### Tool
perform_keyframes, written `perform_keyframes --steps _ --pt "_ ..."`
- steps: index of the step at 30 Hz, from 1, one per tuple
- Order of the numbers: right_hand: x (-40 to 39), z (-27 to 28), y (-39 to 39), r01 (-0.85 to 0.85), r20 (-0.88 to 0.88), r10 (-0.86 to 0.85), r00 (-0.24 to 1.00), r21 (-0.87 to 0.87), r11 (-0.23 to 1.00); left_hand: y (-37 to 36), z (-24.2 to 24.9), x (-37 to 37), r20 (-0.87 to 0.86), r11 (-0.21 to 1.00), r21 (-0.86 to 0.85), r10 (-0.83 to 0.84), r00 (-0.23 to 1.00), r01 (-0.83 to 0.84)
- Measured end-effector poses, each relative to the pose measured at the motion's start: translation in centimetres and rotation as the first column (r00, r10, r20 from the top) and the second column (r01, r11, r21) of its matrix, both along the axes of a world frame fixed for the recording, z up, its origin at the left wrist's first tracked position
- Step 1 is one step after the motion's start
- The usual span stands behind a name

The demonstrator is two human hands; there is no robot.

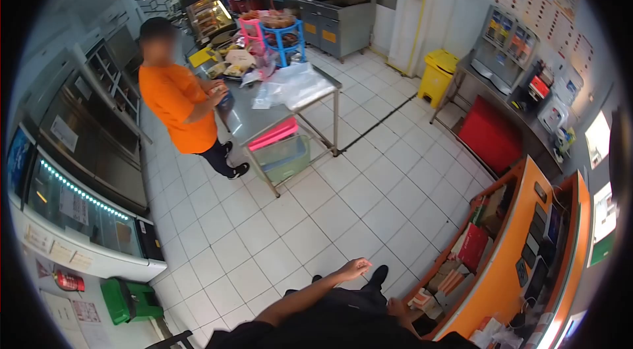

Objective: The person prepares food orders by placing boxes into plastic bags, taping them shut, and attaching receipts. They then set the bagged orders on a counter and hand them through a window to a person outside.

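Observation:
My left hand [356, 268] is held out in front of my body, above the tiled floor. Its fingers are loosely bent and a little apart, with nothing visible in them. Low on my right side is my right hand [399, 309], close to the open shelf under an orange counter [506, 253]. Its fingers are hidden, so what it touches does not show. Nearest to it are small boxes and papers [425, 301] on the shelf. My dark shoe [376, 277] stands on the white floor tiles [310, 243].
A person in an orange shirt [177, 105] stands at a steel table [247, 115] holding plastic bags and food. A blue rack [283, 39], yellow bin [436, 78], red container [489, 136], glass-front fridge [86, 207] and green bin [132, 299] stand around the floor.

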State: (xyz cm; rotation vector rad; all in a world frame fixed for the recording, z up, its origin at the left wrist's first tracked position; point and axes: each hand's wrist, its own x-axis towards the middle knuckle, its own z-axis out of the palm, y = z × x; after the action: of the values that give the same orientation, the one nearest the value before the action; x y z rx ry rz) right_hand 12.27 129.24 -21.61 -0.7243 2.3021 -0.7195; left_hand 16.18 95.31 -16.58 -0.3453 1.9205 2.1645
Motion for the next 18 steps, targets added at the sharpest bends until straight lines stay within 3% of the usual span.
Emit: perform_keyframes --steps 3,5,7,9,11,12,13,14,15,16,17,18 --pt "1.7 0.2 -4.0 -0.064 0.247 -0.008 0.969 0.281 0.958 -6.6 1.7 6.7 0.177 0.981 -0.013 0.191 0.966 -0.192" --pt "2.1 1.0 -6.6 -0.089 0.318 -0.047 0.947 0.402 0.911 -10.3 -1.6 11.6 0.291 0.834 0.247 0.421 0.859 -0.492" --pt "1.4 0.9 -8.7 -0.119 0.336 -0.055 0.94 0.475 0.872 -14.0 -1.8 16.5 0.372 0.672 0.253 0.596 0.712 -0.696" --pt "0.2 0.7 -11.2 -0.141 0.35 -0.06 0.935 0.52 0.843 -16.4 -5.4 22.8 0.445 0.468 0.159 0.752 0.486 -0.87" --pt "-1.5 -0.3 -14.5 -0.155 0.339 -0.046 0.94 0.543 0.825 -17.3 -9.5 30.1 0.553 0.216 -0.05 0.819 0.153 -0.975" --pt "-2.8 -1.0 -16.6 -0.164 0.324 -0.025 0.946 0.542 0.825 -18.1 -10.8 34.2 0.678 -0.046 0.062 0.735 0.008 -0.997" --pt "-4.5 -2.1 -19.3 -0.174 0.291 0.016 0.957 0.524 0.834 -17.7 -11.7 38.1 0.713 -0.132 0.097 0.701 -0.023 -0.987" --pt "-6.6 -3.6 -22.6 -0.193 0.23 0.091 0.969 0.475 0.859 -17.9 -10.4 40.6 0.768 -0.162 0.008 0.633 -0.098 -0.987" --pt "-9.8 -8.8 -25.8 -0.225 0.07 0.215 0.974 0.367 0.903 -18.2 -8.9 42.2 0.805 -0.166 -0.062 0.574 -0.147 -0.984" --pt "-12.6 -8.5 -31.6 -0.254 0.027 0.257 0.966 0.275 0.927 -18.9 -7.5 43.1 0.827 -0.161 -0.105 0.534 -0.176 -0.981" --pt "-15.6 -13.4 -37.0 -0.218 -0.063 0.236 0.97 0.214 0.952 -19.8 -6.1 43.3 0.836 -0.157 -0.124 0.516 -0.189 -0.98" --pt "-17.5 -11.0 -44.3 -0.256 -0.266 0.229 0.937 -0.074 0.964 -21.0 -5.2 43.1 0.838 -0.15 -0.122 0.515 -0.183 -0.981"
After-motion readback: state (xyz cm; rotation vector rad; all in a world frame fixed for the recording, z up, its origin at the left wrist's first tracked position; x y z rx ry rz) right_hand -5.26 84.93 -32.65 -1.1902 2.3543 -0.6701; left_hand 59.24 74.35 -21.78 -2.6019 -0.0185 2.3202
